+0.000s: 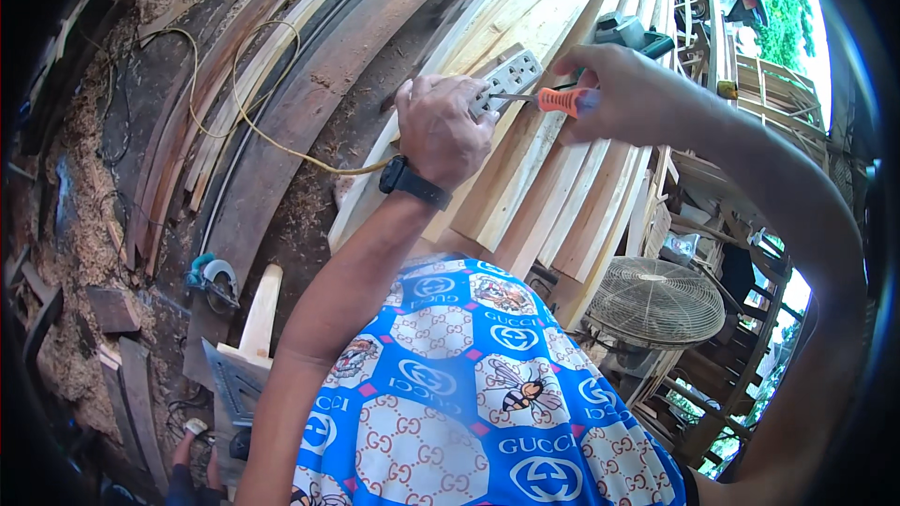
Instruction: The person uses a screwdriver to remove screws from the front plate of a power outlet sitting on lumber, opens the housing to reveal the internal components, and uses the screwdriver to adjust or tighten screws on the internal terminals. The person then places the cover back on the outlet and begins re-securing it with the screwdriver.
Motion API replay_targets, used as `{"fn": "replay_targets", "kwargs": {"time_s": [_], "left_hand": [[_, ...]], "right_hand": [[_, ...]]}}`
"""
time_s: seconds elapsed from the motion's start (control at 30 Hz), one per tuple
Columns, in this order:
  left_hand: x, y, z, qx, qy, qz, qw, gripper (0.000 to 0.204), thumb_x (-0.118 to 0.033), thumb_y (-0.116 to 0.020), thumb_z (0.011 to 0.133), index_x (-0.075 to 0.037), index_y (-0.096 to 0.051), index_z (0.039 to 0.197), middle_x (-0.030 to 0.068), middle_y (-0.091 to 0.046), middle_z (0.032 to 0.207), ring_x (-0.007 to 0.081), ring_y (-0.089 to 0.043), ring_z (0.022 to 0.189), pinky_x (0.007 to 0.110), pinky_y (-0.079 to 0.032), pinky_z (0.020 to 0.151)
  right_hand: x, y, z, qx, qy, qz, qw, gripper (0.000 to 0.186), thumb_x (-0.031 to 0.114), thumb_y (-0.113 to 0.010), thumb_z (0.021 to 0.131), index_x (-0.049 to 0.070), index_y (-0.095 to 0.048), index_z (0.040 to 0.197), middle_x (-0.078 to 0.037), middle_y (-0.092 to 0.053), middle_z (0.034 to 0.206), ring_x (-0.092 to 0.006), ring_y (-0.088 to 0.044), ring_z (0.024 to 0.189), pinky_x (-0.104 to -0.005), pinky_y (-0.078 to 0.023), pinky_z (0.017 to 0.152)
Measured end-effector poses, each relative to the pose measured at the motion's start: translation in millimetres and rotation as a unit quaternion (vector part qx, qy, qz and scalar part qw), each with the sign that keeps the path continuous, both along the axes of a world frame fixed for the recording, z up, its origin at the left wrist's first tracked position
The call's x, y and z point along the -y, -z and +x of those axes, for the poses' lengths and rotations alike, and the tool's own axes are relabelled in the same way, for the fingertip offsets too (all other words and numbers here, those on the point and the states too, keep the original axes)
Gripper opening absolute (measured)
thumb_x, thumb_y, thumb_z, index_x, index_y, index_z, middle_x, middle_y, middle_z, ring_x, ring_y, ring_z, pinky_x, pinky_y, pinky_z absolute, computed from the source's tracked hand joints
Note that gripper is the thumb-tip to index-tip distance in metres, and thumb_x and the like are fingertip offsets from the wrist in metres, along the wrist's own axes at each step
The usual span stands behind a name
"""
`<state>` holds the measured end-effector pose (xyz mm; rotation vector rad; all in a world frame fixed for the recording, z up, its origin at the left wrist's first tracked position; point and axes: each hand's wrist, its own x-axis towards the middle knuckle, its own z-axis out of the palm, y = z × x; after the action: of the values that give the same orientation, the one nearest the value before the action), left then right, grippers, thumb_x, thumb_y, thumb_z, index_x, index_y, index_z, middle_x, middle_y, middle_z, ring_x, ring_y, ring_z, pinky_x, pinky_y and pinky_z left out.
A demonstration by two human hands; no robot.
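Observation:
A pale grey power strip [521, 70] with several sockets lies tilted over light wooden planks. My left hand [445, 126], with a dark watch at the wrist, is closed around its near end. In my right hand [614, 98] is a screwdriver [560, 101] with an orange handle, gripped with the fingers wrapped round it. Its thin shaft points left, and the tip meets the strip near my left fingers. Exactly where the tip rests is hard to make out. A yellow cord [323, 167] runs leftward from beneath my left wrist.
Sawn planks [525, 183] are stacked under my hands. A grey-green tool [621, 31] sits on their far right. At right stands a round caged fan [656, 302]. A teal circular saw [216, 279] is on the left, among dark boards and sawdust. Another person's legs [195, 459] show at lower left.

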<state>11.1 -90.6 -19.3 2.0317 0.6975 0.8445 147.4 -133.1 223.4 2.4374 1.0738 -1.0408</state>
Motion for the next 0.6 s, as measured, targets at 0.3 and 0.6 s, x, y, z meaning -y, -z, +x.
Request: {"fn": "replay_targets", "kwargs": {"time_s": [0.3, 0.6], "left_hand": [[3.6, 1.1, 7.2, 0.002, -0.001, -0.001, 1.000, 0.039, -0.025, -0.091, 0.079, -0.015, -0.083, 0.116, 0.0069, -0.082, 0.114, 0.0303, -0.069, 0.116, 0.049, -0.046, 0.110], [5.9, 4.7, 11.9, -0.018, 0.001, 0.000, 1.000, 0.041, -0.030, -0.090, 0.081, -0.015, -0.083, 0.119, 0.0046, -0.082, 0.116, 0.0287, -0.067, 0.119, 0.050, -0.043, 0.112]], "right_hand": [[23.1, 15.0, 13.2, 0.095, -0.368, 0.063, 0.923, 0.030, 0.018, -0.066, 0.105, -0.001, -0.069, 0.129, -0.014, -0.070, 0.105, -0.0265, -0.075, 0.085, -0.0348, -0.064, 0.072], [21.8, -0.4, 17.6, 0.110, -0.366, 0.142, 0.913, 0.035, 0.019, -0.076, 0.098, 0.000, -0.069, 0.127, -0.016, -0.073, 0.097, -0.0360, -0.076, 0.096, -0.0478, -0.062, 0.085]]}}
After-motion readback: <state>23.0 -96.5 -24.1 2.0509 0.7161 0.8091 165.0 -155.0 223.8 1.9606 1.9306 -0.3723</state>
